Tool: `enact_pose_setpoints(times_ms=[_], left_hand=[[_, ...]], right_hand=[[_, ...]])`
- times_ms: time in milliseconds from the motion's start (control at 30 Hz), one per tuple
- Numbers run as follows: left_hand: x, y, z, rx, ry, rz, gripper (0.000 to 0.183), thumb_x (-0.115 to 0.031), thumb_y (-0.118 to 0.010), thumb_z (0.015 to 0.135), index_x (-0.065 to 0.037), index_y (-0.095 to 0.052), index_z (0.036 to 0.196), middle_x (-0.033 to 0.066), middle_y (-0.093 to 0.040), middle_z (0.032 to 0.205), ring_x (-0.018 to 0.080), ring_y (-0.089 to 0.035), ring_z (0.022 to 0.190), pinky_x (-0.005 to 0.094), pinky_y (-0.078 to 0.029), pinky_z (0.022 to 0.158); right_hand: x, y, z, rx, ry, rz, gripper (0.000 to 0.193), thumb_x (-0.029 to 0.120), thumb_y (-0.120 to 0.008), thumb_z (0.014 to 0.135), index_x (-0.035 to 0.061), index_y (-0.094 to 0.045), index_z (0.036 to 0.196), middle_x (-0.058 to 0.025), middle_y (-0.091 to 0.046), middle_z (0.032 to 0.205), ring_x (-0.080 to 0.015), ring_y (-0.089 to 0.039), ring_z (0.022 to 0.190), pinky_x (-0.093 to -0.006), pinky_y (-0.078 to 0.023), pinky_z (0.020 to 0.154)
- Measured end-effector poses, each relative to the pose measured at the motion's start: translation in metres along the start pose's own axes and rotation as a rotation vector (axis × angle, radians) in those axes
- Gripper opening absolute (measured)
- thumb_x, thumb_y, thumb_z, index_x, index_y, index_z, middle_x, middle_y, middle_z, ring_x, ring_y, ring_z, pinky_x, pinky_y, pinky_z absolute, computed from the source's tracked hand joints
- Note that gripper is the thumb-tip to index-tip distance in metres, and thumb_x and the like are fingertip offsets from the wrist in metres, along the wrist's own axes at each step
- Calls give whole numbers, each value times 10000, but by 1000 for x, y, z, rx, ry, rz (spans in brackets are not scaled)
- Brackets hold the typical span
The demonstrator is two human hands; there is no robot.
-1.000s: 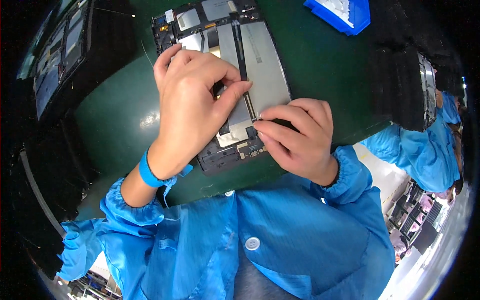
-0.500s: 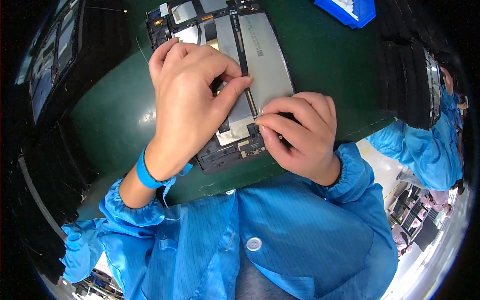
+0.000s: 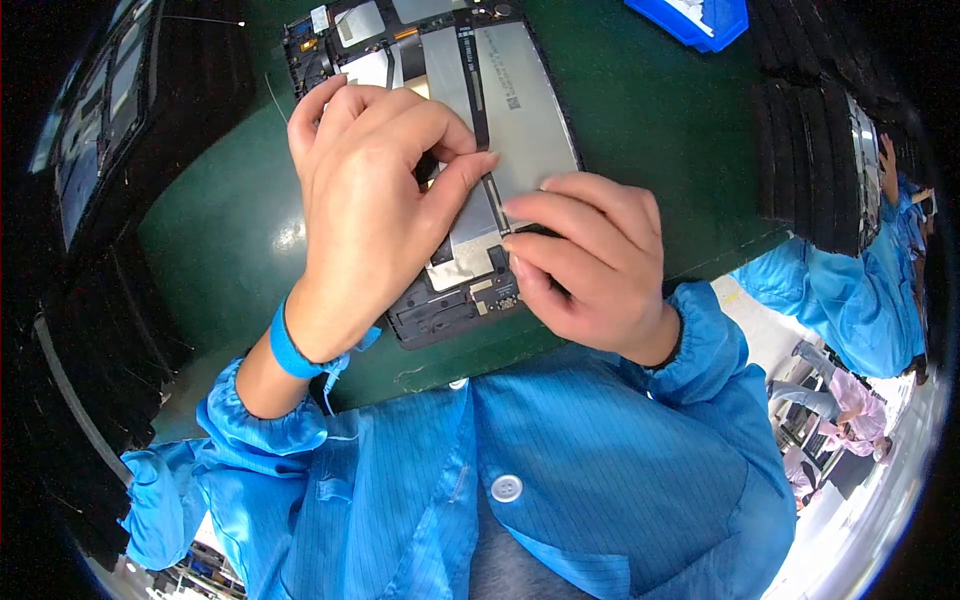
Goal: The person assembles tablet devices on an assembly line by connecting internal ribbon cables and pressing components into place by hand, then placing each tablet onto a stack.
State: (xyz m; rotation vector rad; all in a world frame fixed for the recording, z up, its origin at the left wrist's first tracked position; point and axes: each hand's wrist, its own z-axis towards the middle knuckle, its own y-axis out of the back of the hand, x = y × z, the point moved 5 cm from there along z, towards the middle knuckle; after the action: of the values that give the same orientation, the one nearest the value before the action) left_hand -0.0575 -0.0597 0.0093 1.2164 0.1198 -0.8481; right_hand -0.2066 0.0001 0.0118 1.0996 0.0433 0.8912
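An opened tablet lies on the green table, its metal-coloured inside facing up. Down its middle runs a narrow black ribbon cable. My left hand, with a blue band at the wrist, rests across the tablet's left side; its thumb and forefinger close together on the cable about halfway down. At the cable's lower end, my right hand is closed, with fingertips and thumb pinching at the strip. What lies under the left palm is hidden.
A blue tray with white pieces stands at the far right. Black padded racks holding panels flank both sides, the left rack and the right rack. The green table ends just before my body. Another person's blue sleeve shows at right.
The tablet has shifted slightly left. My right hand's fingers have moved a little left, with the forefinger now lying lower and flatter along the cable. My left hand keeps its grip.
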Motion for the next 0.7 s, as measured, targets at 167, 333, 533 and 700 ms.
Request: enact_pose_setpoints(times_ms=[167, 333, 533, 700], left_hand=[[1, 1, 0, 3, -13, 18, 180, -196, -769, 696, -100, -617, 695, 1, -562, 688, 216, -538, 785, 410, -309, 972], [1, 0, 0, 32, 0, -3, 154, -174, -748, 715, -91, -638, 786, 14, -597, 771, 228, -546, 854, 417, -307, 979], [19, 28, -32, -437, 151, -102, 536, -151, -581, 827, 11, -421, 1311, 199, -433, 1328, 339, -374, 1235, 436, -206, 1068], [49, 18, -69, 68, 315, 267, 643, -363, -474, 912, 75, -347, 1366, 297, -238, 1460, 421, -149, 1391, 509, -63, 1124]], right_hand=[[9, -1, -2, 123, 51, -91, 214, 150, -681, 692, 112, -664, 902, 21, -676, 1076, -238, -578, 1067, -360, -359, 855], [21, 7, 1, 283, -8, -228, 313, 330, -564, 814, 116, -650, 1026, -11, -643, 1163, -267, -514, 1177, -416, -244, 1029], [-12, -5, 36, 246, 28, -15, 358, 208, -573, 811, 100, -594, 1151, -63, -598, 1206, -287, -482, 1202, -448, -281, 1025], [-78, -23, 11, 69, -416, 220, 619, 177, -543, 878, -18, -276, 1401, -232, -386, 1387, -364, -342, 1297, -453, -198, 1088]])
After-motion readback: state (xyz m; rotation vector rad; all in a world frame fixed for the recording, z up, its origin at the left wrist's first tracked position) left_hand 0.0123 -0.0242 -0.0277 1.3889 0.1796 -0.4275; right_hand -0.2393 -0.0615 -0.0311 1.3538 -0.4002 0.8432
